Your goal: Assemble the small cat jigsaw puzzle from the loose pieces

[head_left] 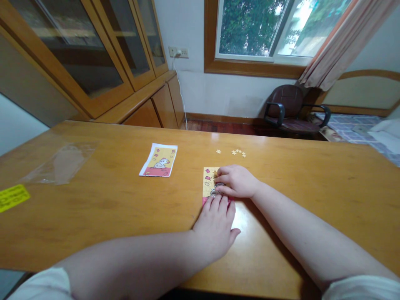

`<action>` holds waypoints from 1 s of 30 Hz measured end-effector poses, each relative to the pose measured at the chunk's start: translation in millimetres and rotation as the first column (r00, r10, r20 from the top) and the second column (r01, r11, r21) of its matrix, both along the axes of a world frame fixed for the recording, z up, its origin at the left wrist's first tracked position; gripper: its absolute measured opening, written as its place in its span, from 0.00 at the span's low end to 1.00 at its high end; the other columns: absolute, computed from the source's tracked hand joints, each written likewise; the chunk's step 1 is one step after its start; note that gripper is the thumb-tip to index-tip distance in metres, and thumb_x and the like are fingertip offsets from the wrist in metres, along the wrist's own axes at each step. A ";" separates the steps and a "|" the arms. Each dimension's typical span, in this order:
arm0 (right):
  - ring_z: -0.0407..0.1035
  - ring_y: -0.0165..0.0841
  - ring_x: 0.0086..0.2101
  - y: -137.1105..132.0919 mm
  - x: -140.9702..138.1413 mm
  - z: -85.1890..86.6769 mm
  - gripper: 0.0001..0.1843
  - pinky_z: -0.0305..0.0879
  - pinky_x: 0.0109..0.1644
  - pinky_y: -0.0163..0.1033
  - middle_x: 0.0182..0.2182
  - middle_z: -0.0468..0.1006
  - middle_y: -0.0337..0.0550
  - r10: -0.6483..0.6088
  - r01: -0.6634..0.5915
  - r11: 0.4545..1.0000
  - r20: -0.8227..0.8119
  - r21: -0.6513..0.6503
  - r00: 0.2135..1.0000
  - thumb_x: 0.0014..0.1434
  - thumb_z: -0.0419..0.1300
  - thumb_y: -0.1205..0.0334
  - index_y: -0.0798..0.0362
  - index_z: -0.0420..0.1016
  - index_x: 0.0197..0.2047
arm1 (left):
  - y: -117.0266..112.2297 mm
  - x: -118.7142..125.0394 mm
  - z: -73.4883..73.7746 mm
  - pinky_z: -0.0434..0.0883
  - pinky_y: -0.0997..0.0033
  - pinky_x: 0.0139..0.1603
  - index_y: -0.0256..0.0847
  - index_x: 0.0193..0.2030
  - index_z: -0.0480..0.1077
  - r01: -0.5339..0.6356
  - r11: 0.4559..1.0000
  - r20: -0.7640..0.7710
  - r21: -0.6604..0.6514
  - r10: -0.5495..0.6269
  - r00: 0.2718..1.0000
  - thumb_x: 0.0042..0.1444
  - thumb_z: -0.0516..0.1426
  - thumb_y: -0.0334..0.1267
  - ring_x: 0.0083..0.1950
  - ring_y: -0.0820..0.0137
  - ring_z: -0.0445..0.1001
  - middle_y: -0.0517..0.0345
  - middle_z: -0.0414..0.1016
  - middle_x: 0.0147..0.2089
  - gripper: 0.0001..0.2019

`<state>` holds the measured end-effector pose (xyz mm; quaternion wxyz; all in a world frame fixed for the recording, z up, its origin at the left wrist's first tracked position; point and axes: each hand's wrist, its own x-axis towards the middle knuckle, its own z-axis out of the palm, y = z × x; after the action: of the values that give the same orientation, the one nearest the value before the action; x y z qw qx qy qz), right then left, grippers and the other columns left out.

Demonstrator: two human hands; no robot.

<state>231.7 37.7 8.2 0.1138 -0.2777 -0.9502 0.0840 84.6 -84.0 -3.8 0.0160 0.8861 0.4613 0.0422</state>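
A small jigsaw puzzle (208, 181) with a yellow and red cartoon picture lies on the wooden table (125, 208). My left hand (215, 227) lies flat on the table, fingers stretched out and touching the puzzle's near edge. My right hand (236, 182) rests on top of the puzzle, fingers curled and pressing down, covering its right part. Whether a piece is under those fingers is hidden. A few loose puzzle pieces (238, 153) lie just beyond the puzzle. A printed reference card (159, 160) with the same picture lies to the left.
A clear plastic bag (61, 163) and a yellow label (12, 197) lie at the table's left. Glass-door wooden cabinets (93, 54) stand along the left wall. A dark armchair (289, 110) sits under the window (265, 29) beyond the table.
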 end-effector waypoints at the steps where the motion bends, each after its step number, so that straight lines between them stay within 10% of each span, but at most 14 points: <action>1: 0.69 0.31 0.33 0.2 0.0 0.1 0.22 0.61 0.38 0.37 0.39 0.75 0.46 -0.004 0.004 1.000 0.003 -0.003 1.000 0.62 0.50 0.46 0.51 0.77 0.43 | 0.0 0.1 0.1 0.53 0.50 0.62 0.33 0.60 0.60 0.001 1.000 0.000 0.000 -0.001 1.000 0.56 0.51 0.55 0.63 0.51 0.57 0.39 0.64 0.59 0.32; 30: 0.70 0.35 0.39 -3.1 -3.9 -1.2 0.24 0.65 0.43 0.39 0.42 0.74 0.49 0.060 -0.063 0.996 -0.044 -0.069 0.997 0.61 0.51 0.45 0.53 0.76 0.46 | 0.4 0.3 1.8 0.57 0.49 0.59 0.34 0.60 0.61 -0.003 1.000 -0.010 -0.027 0.002 1.000 0.56 0.51 0.55 0.57 0.51 0.60 0.41 0.66 0.55 0.31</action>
<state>227.9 34.6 7.0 0.1211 -0.2504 -0.9522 0.1265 84.9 -83.6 -2.0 0.0259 0.8854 0.4631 0.0316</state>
